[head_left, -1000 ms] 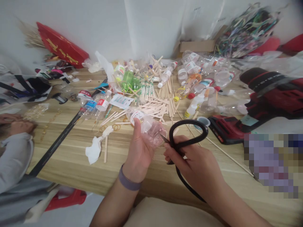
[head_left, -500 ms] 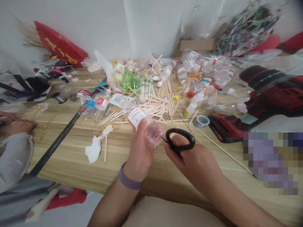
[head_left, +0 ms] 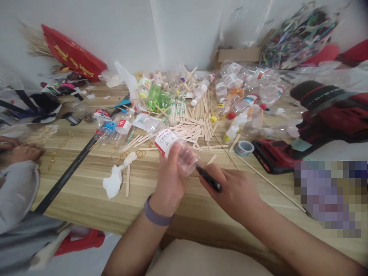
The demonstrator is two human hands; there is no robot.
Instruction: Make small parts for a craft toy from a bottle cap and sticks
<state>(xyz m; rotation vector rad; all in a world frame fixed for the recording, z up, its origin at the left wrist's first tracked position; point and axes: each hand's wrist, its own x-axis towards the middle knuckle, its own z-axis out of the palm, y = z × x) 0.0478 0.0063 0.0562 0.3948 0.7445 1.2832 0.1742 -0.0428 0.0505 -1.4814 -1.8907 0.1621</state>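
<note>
My left hand point(head_left: 171, 172), with a purple band at the wrist, is wrapped round a clear plastic bottle point(head_left: 165, 141) with a white and red label. The bottle lies tilted, its neck away from me and its base toward my right hand. Closed on black-handled scissors point(head_left: 209, 179), my right hand point(head_left: 235, 191) holds their tip against the bottle's base end. The blades are mostly hidden, and whether the tip has gone through the plastic I cannot tell. Wooden sticks point(head_left: 189, 130) lie scattered just beyond the bottle. A crumpled white tissue point(head_left: 112, 182) rests left of my left hand.
A red and black power tool point(head_left: 319, 126) stands at the right, near a tape roll point(head_left: 244, 147). Several plastic bottles point(head_left: 235, 76) crowd the back. Another person's hand point(head_left: 27, 153) is at the far left. A long black strip point(head_left: 69, 172) crosses the table's left side.
The scissors have turned in my right hand, so their handle loop now shows edge-on instead of face-on. Their tip stays at the bottle's base. The bottle has barely shifted.
</note>
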